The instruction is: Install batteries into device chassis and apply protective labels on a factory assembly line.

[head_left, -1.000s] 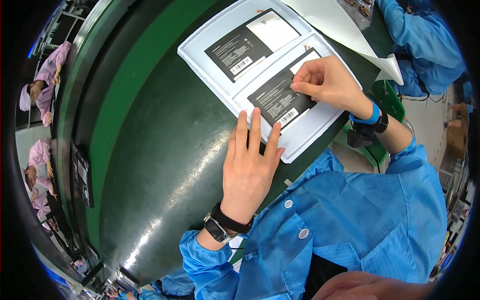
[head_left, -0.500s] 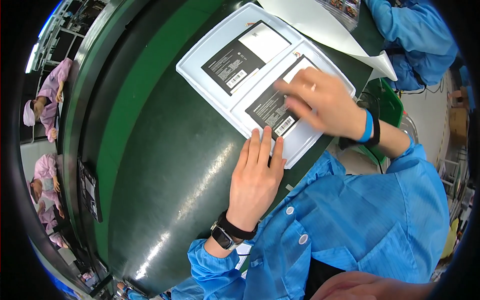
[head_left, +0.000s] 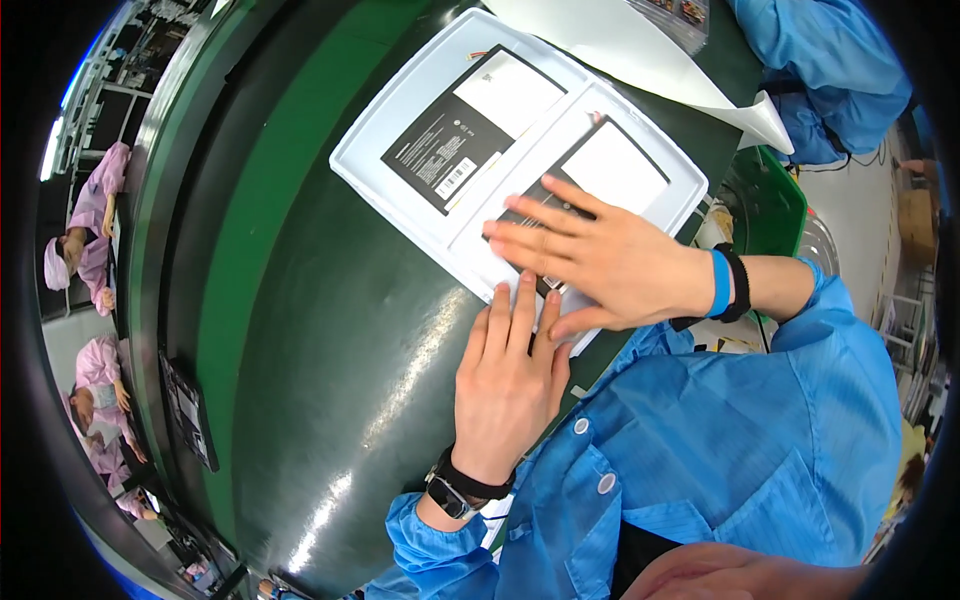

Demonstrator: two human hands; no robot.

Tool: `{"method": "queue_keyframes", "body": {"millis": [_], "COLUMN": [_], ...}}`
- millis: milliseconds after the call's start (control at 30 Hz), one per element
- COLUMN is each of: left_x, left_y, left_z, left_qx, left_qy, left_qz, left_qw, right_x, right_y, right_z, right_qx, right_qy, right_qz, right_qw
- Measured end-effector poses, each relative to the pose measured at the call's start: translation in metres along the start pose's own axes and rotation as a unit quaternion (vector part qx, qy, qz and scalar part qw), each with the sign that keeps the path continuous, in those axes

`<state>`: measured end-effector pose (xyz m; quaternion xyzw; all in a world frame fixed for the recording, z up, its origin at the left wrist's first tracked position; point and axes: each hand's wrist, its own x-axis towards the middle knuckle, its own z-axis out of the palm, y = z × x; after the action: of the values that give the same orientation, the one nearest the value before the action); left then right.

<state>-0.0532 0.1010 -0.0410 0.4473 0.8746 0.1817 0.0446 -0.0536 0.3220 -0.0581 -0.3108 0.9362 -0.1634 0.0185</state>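
A white tray point(head_left: 385, 222) with two compartments lies on the dark green bench. Each compartment holds a flat battery pack with a black printed label and a white area: one battery pack point(head_left: 430, 150) in the left compartment, another battery pack point(head_left: 622, 172) in the right. My right hand point(head_left: 625, 262) rests palm down across the right pack, fingers spread, covering most of its black part. At the tray's near edge my left hand point(head_left: 508, 375) lies with fingers stretched out, fingertips at the near end of that pack. The right thumb is close to the left fingers.
A curled white sheet point(head_left: 640, 65) lies beyond the tray, near a clear plastic box point(head_left: 675, 22) of small parts. A green bin point(head_left: 770, 200) stands at the right, below a co-worker's blue sleeve point(head_left: 830, 60). Leftward are a dark flat panel point(head_left: 188, 405) and people in pink.
My right hand has come down and nearer, from a blurred, half-closed pose above the right battery pack to lying flat on it. My left hand has barely moved; the tray appears slightly further left.
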Motion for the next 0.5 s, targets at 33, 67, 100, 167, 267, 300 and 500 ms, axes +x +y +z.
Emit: {"method": "queue_keyframes", "body": {"millis": [33, 67, 100, 167, 267, 300, 500], "left_x": [0.0, -0.001, 0.0, 0.003, 0.004, 0.003, 0.003], "left_y": [0.001, 0.002, 0.004, 0.003, 0.003, 0.004, 0.01], "left_z": [0.0, 0.0, 0.001, 0.002, 0.004, 0.004, 0.004], "left_qx": [0.0, 0.012, 0.024, 0.031, 0.044, 0.051, 0.051], "left_qy": [-0.003, -0.003, -0.002, -0.003, -0.006, -0.003, -0.005], "left_qz": [0.002, 0.001, 0.002, 0.011, 0.021, 0.017, 0.024], "left_qw": [1.0, 1.0, 1.0, 0.999, 0.999, 0.999, 0.998], "right_x": [-0.005, -0.01, -0.017, -0.028, -0.032, -0.031, -0.059], "right_y": [0.006, 0.012, 0.017, 0.029, 0.021, 0.012, 0.013], "right_z": [-0.003, -0.007, -0.011, -0.019, -0.02, -0.02, -0.011], "right_qx": [-0.012, -0.024, -0.023, -0.062, -0.054, -0.033, -0.061], "right_qy": [0.002, 0.004, 0.006, 0.027, 0.012, -0.001, 0.018], "right_qz": [0.034, 0.067, 0.071, 0.093, 0.058, 0.018, 0.047], "right_qw": [0.999, 0.997, 0.997, 0.993, 0.997, 0.999, 0.997]}}
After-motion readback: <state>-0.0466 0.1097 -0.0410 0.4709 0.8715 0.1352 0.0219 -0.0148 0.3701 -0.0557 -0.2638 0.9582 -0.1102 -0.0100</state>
